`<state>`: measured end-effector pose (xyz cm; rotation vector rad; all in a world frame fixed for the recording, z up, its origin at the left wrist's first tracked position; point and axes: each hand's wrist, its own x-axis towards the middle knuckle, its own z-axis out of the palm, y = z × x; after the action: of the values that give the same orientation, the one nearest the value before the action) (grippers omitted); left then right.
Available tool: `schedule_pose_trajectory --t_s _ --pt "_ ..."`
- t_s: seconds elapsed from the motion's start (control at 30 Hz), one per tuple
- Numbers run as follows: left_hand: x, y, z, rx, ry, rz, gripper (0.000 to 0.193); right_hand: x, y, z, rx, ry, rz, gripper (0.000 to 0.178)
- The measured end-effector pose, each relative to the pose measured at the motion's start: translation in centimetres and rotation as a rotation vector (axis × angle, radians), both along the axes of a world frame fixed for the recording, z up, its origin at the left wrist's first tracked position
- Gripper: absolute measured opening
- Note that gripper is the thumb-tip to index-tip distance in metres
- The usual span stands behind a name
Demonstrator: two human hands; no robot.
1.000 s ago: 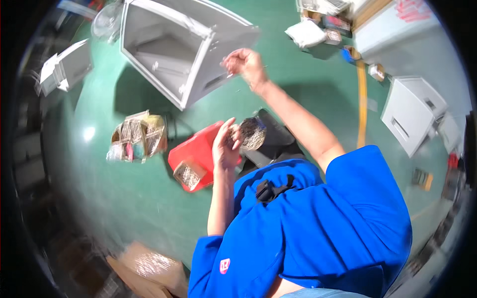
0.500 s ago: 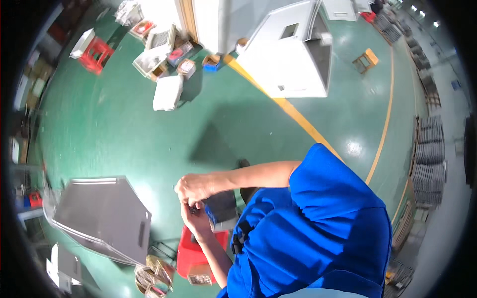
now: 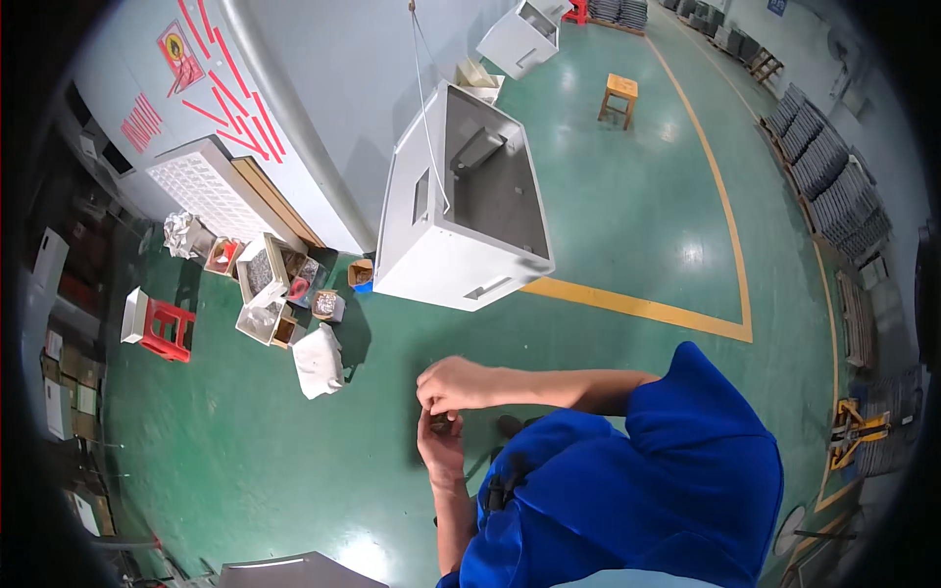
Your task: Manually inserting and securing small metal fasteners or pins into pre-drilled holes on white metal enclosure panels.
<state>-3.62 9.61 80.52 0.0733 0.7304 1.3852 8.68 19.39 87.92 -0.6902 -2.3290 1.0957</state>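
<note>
My left hand (image 3: 440, 453) is held up in front of me, its fingers curled round a small dark object (image 3: 441, 424) whose kind I cannot make out. Just above it, my right hand (image 3: 457, 384) is closed, with its fingertips meeting the left fingers and the dark object. Whether the right fingers pinch something of their own is hidden. Beyond my hands a white metal cabinet shell (image 3: 470, 257), open on one side with a grey inside, hangs from a thin cord (image 3: 428, 127). Both hands are apart from it.
Left of the shell stand open boxes of small parts (image 3: 263, 274), a white-covered stool (image 3: 319, 361) and a red stool (image 3: 169, 328). A wooden stool (image 3: 618, 95) is far right, near stacked grey panels (image 3: 818, 147). A grey panel (image 3: 299, 571) shows at the lower edge.
My viewpoint has moved forward, so the white shell and boxes appear lower and the grey cabinet slips off the lower edge. My hands stay together round the small dark object.
</note>
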Motion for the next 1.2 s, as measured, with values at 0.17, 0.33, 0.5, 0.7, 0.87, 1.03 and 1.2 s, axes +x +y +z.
schedule_pose_trajectory --t_s 0.17,0.33,0.5,0.7,0.87,1.03,1.2 --pt "0.8 2.6 2.1 0.056 0.102 -0.13 0.024 3.9 4.3 -1.2 -0.187 0.167 -0.416 0.01" --pt "-0.1 7.6 3.8 0.116 0.23 -0.269 0.034 6.0 8.8 -3.5 -0.195 0.567 -0.799 0.006" --pt "-3.3 11.6 3.9 0.13 0.25 -0.408 0.036 3.2 10.8 -5.1 -0.096 0.859 -0.991 0.006" --pt "-9.1 17.0 4.2 0.165 0.254 -0.609 0.035 -0.3 11.5 -3.6 0.192 0.504 -1.217 0.01" --pt "-12.2 19.6 5.6 0.112 0.171 -0.718 0.03 -3.1 10.1 -3.3 0.266 0.48 -1.42 0.009" --pt "-13.2 21.4 5.4 0.176 0.08 -0.838 0.029 -4.3 8.6 -2.8 0.298 0.412 -1.543 0.007" --pt "-13.0 22.1 5.7 0.123 0.123 -0.926 0.032 -4.9 8.2 -1.8 0.35 0.384 -1.54 0.008"
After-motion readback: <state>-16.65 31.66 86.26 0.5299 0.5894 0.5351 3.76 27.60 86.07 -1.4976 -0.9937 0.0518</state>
